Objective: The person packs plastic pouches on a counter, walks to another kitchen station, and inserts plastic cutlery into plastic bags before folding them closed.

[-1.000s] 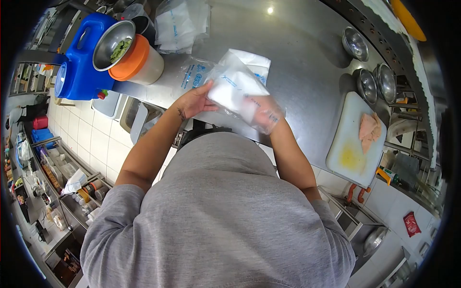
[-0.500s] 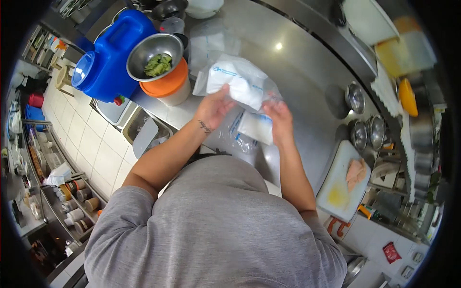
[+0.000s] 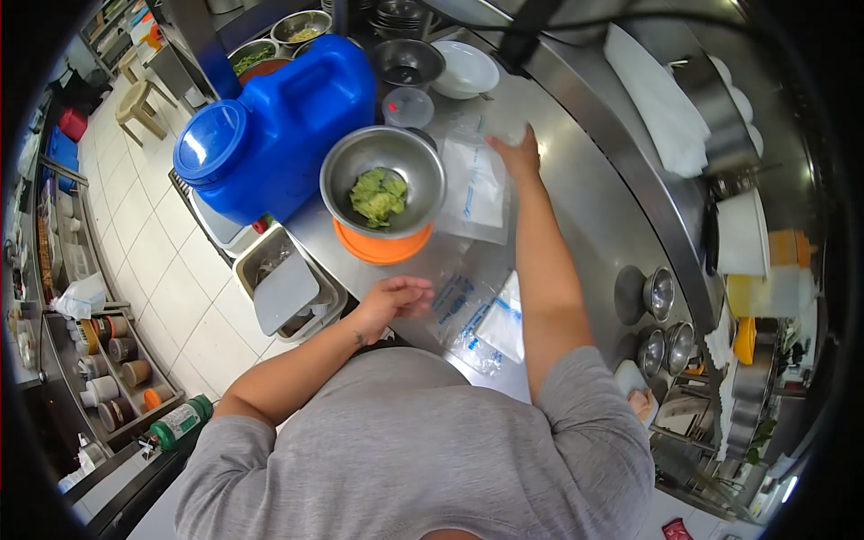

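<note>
One wide stainless-steel table [image 3: 585, 216] took up the middle. On its left side stood a big, blue plastic container with a round lid [image 3: 292, 139], and just beside that a round, grey metal bowl [image 3: 346, 162] above a flat, round orange lid [image 3: 382, 250]. Next down in size, a flat, clear plastic packet with white contents and blue print [image 3: 477, 184] lay on the table to the right of the bowl. Right hand [image 3: 520, 153] was at its upper right edge, thumb spread wide from the fingers, no object visible in the grip; contact couldn't be told. Left hand [image 3: 400, 299] hung near the orange lid, fingers loosely bent, grip part-open, nothing seen in it. Between the forearms lay a crumpled clear bag with blue print [image 3: 457, 310] and a folded white item [image 3: 506, 324], partly behind the right forearm; couldn't tell if joined. Smallest: leafy green pieces [image 3: 378, 198] in the bowl. Judgement on handling: thin film likely slid easily, so a light edge pinch suited the packet best, with elbows clear of the bowl.
</note>
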The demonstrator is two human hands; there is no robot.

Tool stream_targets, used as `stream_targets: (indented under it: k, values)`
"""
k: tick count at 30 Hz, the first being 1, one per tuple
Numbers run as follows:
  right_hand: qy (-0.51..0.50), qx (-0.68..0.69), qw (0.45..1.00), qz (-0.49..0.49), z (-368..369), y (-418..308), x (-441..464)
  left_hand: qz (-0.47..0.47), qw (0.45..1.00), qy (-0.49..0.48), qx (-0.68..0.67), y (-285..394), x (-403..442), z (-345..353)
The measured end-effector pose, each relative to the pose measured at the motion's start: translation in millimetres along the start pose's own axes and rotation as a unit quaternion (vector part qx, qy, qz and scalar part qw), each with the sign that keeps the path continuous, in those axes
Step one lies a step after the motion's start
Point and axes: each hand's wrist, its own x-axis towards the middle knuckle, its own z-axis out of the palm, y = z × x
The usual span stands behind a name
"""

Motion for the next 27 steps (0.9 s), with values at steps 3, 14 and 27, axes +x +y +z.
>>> stream_targets:
  k: [3,14,27]
  values:
    - [-0.019,0.118,0.95,0.289,25.0,19.4,-37.0,-0.006,1.0,0.014,0.004,7.2,-11.0,-24.6]
    - [-0.054,0.337,0.899,0.274,26.1,7.5,-78.3,-0.032,0.982,-0.13,0.134,16.0,12.4,-10.9]
    - [-0.003,0.482,0.834,0.268,1.0,21.1,-95.1,0.036,0.987,-0.025,0.157,-9.5,-0.5,25.2]
